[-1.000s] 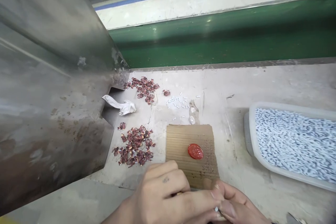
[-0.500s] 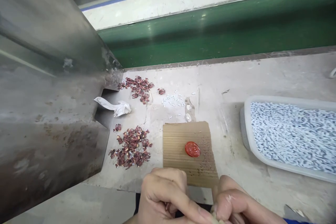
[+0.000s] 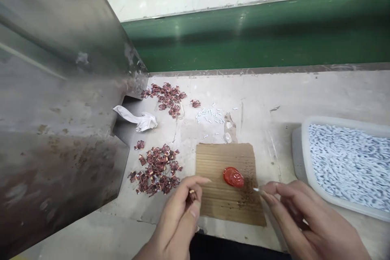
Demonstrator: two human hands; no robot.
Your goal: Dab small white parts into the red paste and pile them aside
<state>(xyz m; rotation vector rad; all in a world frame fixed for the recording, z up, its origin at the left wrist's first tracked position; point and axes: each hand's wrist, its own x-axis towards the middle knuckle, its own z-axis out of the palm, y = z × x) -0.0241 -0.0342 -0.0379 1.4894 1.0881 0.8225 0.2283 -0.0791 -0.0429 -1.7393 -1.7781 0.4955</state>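
Red-brown pieces (image 3: 156, 168) lie in a loose heap on the bench just left of the cardboard sheet (image 3: 227, 183), and 1 of them (image 3: 192, 196) is pinched between the thumb and forefinger of the left hand (image 3: 179, 219) at the sheet's near-left edge. The right hand (image 3: 307, 219) grasps a thin, pale-tipped pin or pick (image 3: 256, 189) over the sheet's right side, its tip near the red blob (image 3: 233, 177) at the sheet's middle. To my eye, the step goes best with the piece held steady low over the sheet and the tip brought in slowly. A 2nd heap (image 3: 167, 97) lies beyond the sheet, well apart from both hands; the tray of white bits (image 3: 347, 162) sits right of it.
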